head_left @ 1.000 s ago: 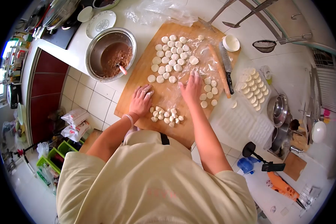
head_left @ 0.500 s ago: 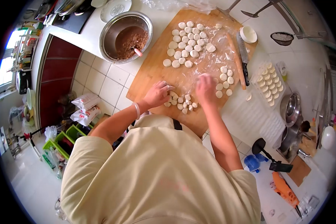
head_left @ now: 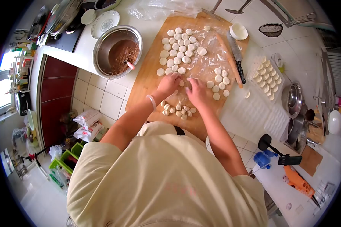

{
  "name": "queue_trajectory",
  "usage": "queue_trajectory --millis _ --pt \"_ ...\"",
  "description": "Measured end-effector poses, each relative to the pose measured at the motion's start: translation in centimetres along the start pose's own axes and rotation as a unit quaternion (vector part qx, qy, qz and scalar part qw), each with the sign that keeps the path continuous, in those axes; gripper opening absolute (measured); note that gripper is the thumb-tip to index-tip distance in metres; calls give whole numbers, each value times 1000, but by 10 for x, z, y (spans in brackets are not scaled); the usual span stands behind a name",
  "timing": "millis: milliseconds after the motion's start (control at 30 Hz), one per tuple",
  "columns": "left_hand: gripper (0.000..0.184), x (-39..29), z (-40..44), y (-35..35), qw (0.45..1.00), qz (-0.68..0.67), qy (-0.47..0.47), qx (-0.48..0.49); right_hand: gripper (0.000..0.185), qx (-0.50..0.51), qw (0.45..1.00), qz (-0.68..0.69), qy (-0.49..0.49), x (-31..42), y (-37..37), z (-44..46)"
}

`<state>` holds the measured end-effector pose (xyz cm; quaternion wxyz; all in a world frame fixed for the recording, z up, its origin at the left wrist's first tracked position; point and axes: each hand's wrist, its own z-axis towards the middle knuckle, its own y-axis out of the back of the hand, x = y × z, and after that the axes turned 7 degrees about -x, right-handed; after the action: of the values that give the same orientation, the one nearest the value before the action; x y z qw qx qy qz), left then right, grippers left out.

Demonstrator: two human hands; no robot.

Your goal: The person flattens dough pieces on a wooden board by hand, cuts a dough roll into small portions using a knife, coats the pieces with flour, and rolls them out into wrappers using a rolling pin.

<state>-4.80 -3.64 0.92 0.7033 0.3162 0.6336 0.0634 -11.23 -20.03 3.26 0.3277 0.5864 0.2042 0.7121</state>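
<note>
Small white dough chunks [head_left: 179, 110]: loosely clustered on the near part of the light-brown wooden board [head_left: 141, 89].
Left hand [head_left: 168, 84]: low over the board, fingers bent; cannot tell whether they pinch anything.
Right hand [head_left: 196, 93]: just beside it, a round white dough disc [head_left: 181, 83] between the two; its grip cannot be told either.
Round silver metal bowl [head_left: 107, 46]: brown filling [head_left: 121, 56], pink-handled utensil [head_left: 131, 65] resting in it.
Clear plastic tray [head_left: 259, 59]: rows of pale half-moon dumplings [head_left: 267, 78].
Board: flour-dusted; more white discs [head_left: 176, 47], slim wooden rolling pin [head_left: 230, 60], black-handled knife [head_left: 235, 49], round white cup [head_left: 238, 31].
Room: white floor tiles [head_left: 111, 89], dark-red cabinet [head_left: 56, 85].
</note>
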Motion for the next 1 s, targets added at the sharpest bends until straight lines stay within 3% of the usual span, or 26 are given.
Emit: queue_trajectory --millis 67,167,233,367,467,600,767,967,1000 --pt "19 6 -13 4 997 -58 36 -19 29 33 999 -4 -6 3 -13 2" --pt "19 15 -26 12 999 4 31 -31 24 89 995 -37 16 -5 -25 7" --pt "19 13 -23 20 999 -20 0 -25 21 30 989 -111 -92 -19 -20 24" --pt "18 8 -28 26 999 -21 25 9 22 -69 987 -119 -87 -52 -4 64" --pt "16 5 -31 22 999 -41 -7 1 21 -16 993 -85 -81 -54 -4 77" --pt "16 8 -34 18 998 -60 19 4 21 -30 995 -74 -51 -55 0 45" --pt "17 2 -27 13 997 -69 -19 30 38 -86 991 -72 -74 -51 10 38" --pt "18 4 -26 11 996 -84 -7 21 41 -23 991 -62 -120 -56 9 43" --pt "18 3 -26 12 996 -84 -6 21 48 3 985 -114 -128 -44 16 51"
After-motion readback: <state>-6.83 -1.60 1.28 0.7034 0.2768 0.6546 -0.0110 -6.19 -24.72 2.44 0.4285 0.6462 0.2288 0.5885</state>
